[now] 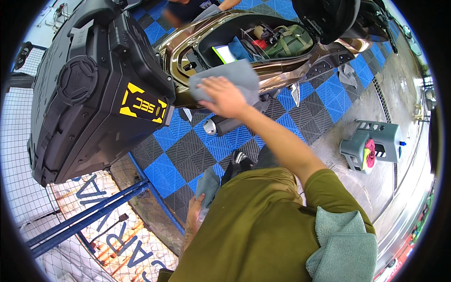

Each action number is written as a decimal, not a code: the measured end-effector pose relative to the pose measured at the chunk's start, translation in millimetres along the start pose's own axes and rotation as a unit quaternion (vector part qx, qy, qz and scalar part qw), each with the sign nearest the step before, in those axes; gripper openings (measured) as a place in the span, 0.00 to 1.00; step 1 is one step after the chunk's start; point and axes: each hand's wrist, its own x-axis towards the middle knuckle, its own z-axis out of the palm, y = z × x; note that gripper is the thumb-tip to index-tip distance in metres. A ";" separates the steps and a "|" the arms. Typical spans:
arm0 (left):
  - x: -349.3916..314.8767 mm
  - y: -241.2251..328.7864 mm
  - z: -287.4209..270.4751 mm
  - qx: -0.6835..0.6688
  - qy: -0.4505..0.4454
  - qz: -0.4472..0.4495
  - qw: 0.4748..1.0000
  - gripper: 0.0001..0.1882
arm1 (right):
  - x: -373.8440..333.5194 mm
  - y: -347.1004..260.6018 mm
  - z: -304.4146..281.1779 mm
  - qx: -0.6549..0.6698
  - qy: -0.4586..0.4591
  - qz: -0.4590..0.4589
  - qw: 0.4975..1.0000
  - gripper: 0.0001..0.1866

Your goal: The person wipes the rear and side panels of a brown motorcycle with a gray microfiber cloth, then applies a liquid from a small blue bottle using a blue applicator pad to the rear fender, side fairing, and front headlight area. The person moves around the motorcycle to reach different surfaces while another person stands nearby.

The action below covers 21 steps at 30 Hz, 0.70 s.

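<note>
My right hand (222, 97) presses a grey cloth (244, 77) against the side of a glossy bronze scooter (277, 77), beneath its open seat compartment. The fingers lie over the cloth, and part of the panel is hidden under it. Low beside my body, my left hand (193, 209) is closed on a grey-green cloth (209, 183) that hangs from the fingers. Another grey-green towel (342, 244) rests over my right shoulder. Inside the scooter's compartment are a green bag (292, 41), a blue cloth (239, 48) and a bright yellow-edged item (224, 54).
A large black top case (89, 98) juts out at the left. The silver-tipped exhaust (211, 126) sits low under the bodywork. A grey step stool (373, 141) with coloured cloths stands at the right. Another person (188, 10) is across the scooter. Blue rails (108, 207) edge the tiled floor.
</note>
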 end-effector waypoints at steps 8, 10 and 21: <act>-7.1 -24.4 -46.0 0.047 0.044 -0.043 0.997 0.24 | -68.4 97.4 -46.2 -0.038 0.100 0.264 0.959 0.29; -12.5 -30.9 -52.8 0.154 -0.006 0.130 0.979 0.24 | -53.0 58.0 -19.6 -0.036 0.090 0.217 0.971 0.27; -8.3 45.1 -25.4 0.333 0.010 0.182 0.925 0.24 | -15.1 -51.6 31.6 0.012 -0.045 -0.026 0.999 0.32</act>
